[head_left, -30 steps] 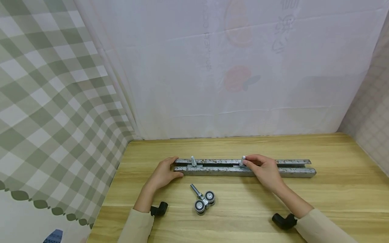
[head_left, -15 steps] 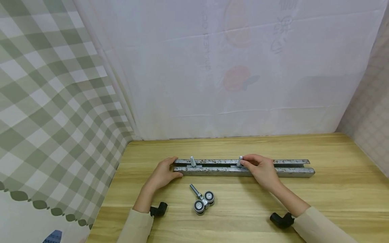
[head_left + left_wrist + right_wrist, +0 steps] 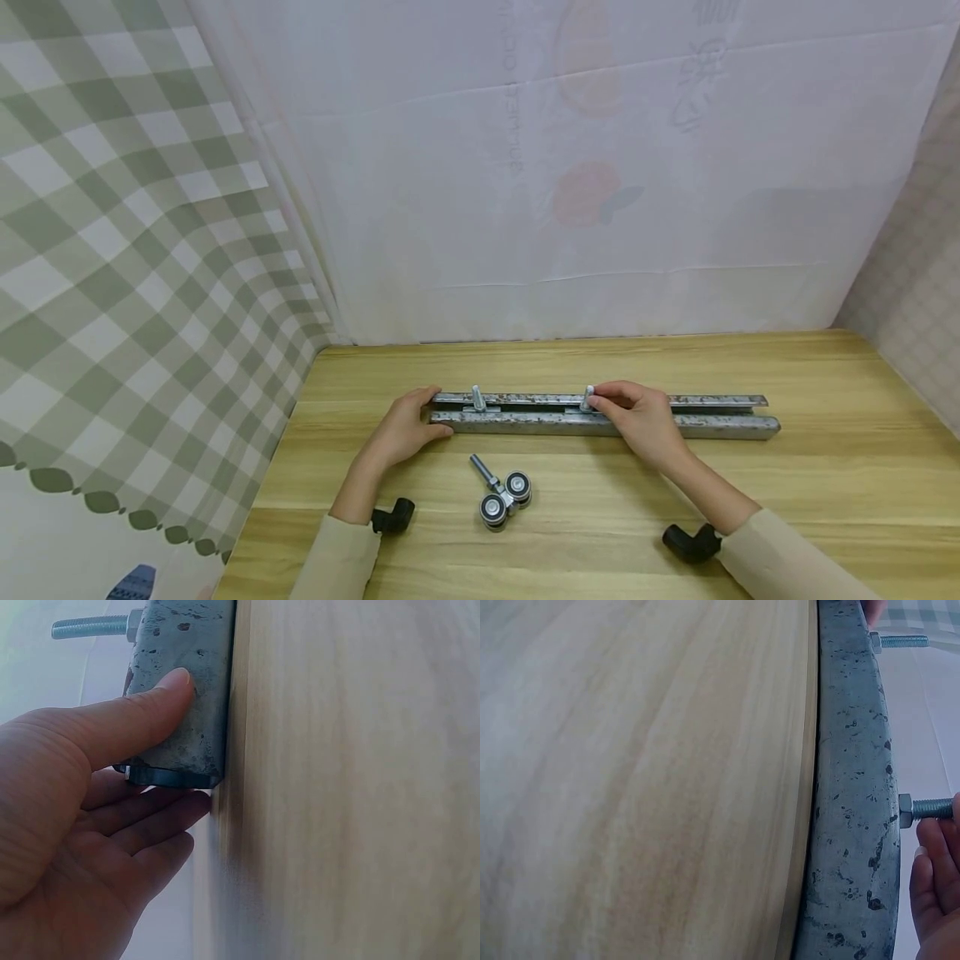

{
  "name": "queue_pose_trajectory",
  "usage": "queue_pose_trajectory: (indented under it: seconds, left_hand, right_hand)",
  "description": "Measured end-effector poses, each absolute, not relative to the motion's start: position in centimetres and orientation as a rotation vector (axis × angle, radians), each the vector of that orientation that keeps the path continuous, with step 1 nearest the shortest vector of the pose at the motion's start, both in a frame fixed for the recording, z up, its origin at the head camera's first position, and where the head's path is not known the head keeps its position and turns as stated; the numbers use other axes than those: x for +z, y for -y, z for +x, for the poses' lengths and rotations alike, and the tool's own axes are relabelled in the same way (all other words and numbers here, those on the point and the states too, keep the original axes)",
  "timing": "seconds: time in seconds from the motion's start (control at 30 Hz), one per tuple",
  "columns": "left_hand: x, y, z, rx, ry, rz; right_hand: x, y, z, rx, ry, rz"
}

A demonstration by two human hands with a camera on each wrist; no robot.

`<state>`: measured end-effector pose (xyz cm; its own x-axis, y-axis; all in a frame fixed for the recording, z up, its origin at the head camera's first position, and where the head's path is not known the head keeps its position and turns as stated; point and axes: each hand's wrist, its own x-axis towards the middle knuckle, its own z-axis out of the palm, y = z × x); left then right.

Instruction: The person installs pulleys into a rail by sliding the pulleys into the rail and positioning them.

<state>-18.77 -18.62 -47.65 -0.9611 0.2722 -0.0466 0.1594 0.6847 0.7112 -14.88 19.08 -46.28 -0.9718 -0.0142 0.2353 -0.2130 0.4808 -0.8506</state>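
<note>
A worn grey metal track with a slot along its top lies across the wooden table. My left hand grips its left end; in the left wrist view the thumb presses on the side wall. Two threaded bolts stand up out of the slot. The left bolt is close to my left hand, untouched. Around the upper part of the other bolt, my right hand pinches with thumb and fingers, a hex nut at the bolt's base. Whatever carries the bolts inside the track is mostly hidden.
A loose roller trolley with wheels and a threaded bolt lies on the table in front of the track. A white cloth hangs behind, and a green checked cloth hangs at the left. Black mounts sit at both wrists.
My right hand has slid the pinched bolt a short way left along the slot. The left hand, the left bolt and the loose trolley have stayed in place.
</note>
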Motion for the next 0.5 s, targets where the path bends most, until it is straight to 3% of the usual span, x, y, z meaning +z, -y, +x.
queue_pose_trajectory:
  seconds: [0.5]
  left_hand:
    - [-47.71, 18.65, -18.83, 1.131, -2.751, 0.36]
  right_hand:
    - [-46.07, -19.12, -14.84, 1.354, 2.516, 0.281]
